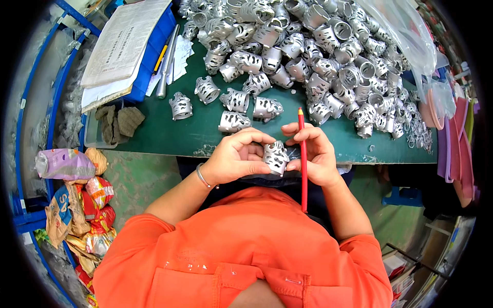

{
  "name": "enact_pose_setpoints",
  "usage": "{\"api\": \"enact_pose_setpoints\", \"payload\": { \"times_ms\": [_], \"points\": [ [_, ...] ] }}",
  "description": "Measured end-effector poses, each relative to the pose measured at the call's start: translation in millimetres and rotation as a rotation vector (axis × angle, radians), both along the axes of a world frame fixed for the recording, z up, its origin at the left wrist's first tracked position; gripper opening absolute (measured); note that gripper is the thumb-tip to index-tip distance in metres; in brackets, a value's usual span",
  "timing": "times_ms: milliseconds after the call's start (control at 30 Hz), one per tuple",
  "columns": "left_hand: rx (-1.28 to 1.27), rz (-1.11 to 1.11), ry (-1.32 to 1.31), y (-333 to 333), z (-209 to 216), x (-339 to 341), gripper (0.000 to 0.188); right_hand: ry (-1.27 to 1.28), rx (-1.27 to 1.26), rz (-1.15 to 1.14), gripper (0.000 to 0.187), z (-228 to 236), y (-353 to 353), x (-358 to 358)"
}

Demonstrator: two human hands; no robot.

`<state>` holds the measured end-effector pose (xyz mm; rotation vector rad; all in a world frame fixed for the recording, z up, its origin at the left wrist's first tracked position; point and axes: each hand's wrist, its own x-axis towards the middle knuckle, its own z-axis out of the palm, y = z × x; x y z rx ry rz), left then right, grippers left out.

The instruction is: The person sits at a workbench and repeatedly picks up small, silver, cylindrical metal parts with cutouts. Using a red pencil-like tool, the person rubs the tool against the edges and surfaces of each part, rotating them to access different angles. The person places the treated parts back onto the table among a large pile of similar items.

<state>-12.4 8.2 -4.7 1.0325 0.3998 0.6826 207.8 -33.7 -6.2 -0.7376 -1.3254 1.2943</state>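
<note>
Your left hand (233, 156) grips a silver openwork cylinder (276, 159) between thumb and fingers; your right hand (319, 156) carries a red pencil (303, 177), tapered end pointing away from you, its thumb close to the cylinder's right side, where contact is uncertain. The held cylinder, landmark for what follows, is at the near edge of the green surface (179, 138). The step in hand appears to be close handling of this single piece; the next move seems to call for a steady left hold and a free path for the pencil. Just beyond the held cylinder lie loose cylinders (235, 121); farther beyond, extending to its right, rises a heap of similar cylinders (313, 64). Containers: well left of the held cylinder, a clear plastic tub (92, 137) contains brownish cloth pieces (129, 121); beyond this, a blue bin (156, 46) bears printed papers (126, 41), its interior hidden. Beyond and right, a clear plastic bag (405, 33) overhangs the heap, contents indeterminable.
</note>
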Motion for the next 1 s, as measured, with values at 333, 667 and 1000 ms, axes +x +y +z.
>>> {"api": "enact_pose_setpoints", "payload": {
  "times_ms": [333,667,1000],
  "points": [
    [0.092,0.313,-0.042,-13,-2,14,0.039,-0.096,0.017,-0.004,0.046,-4,0,-1],
    [0.195,0.364,0.207,-21,2,21,0.036,0.080,-0.176,-0.178,0.023,-2,-3,-9],
    [0.366,0.363,0.249,-19,-3,21,0.042,0.048,-0.048,-0.184,0.023,-8,2,-10]
  ]
}}
